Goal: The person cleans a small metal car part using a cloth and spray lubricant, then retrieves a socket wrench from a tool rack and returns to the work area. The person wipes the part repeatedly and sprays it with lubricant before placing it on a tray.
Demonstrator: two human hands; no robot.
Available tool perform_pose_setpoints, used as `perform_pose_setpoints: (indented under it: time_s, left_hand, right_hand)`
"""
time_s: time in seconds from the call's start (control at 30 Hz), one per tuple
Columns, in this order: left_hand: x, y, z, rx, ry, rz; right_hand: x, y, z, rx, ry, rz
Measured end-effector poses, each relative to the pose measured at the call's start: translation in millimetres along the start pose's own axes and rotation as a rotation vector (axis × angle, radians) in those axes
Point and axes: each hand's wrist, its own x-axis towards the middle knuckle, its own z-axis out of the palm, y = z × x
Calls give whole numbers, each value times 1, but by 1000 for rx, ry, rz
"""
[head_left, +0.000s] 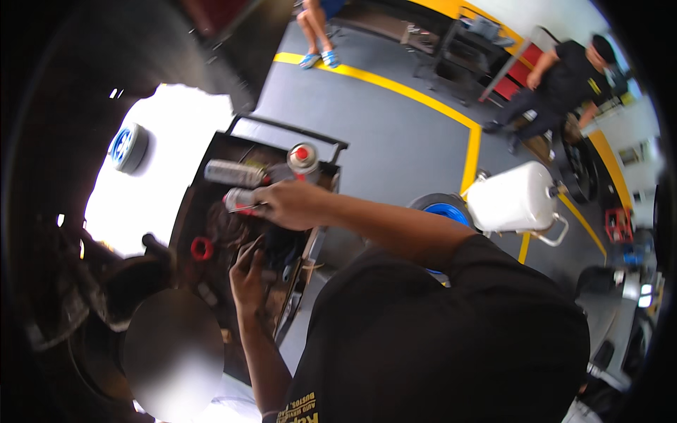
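Currently, I see my right hand (293, 204), fingers closed around a red-and-white can (238, 200), over a dark cart (289, 129) at nine o'clock. From that can, a pale spray can (231, 171) lies at twelve, a red-topped can (303, 159) sits at two, and my left hand (247, 280) is at six, its grip unclear. I judge one can taken up, two unheld; nothing shows as finished.

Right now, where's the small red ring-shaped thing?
In the head view, left of centre, the small red ring-shaped thing is in the dark rectangular tray, to the left of the bare left hand.
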Motion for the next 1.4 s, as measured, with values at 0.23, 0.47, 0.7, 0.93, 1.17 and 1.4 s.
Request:
perform_pose_setpoints:
  time_s: [0.23, 0.47, 0.7, 0.93, 1.17, 1.4]
  left_hand:
    - [-16, 52, 24, -124, 148, 16]
    - [-15, 89, 50, 248, 134, 158]
    - [-14, 82, 81, 252, 219, 62]
    - [5, 74, 94, -103, 107, -337]
    - [18, 81, 100, -84, -41, -184]
    - [20, 99, 111, 0, -56, -188]
  right_hand:
    - [-46, 1, -36, 219, -279, 45]
    - [-42, 7, -56, 427, -508, 121]
    - [-44, 43, -55, 412, -478, -73]
    - [-66, 45, -67, 63, -318, -169]
    - [-80, 43, -83, -4, -291, -60]
    - [-92, 40, -88, 53, -188, -109]
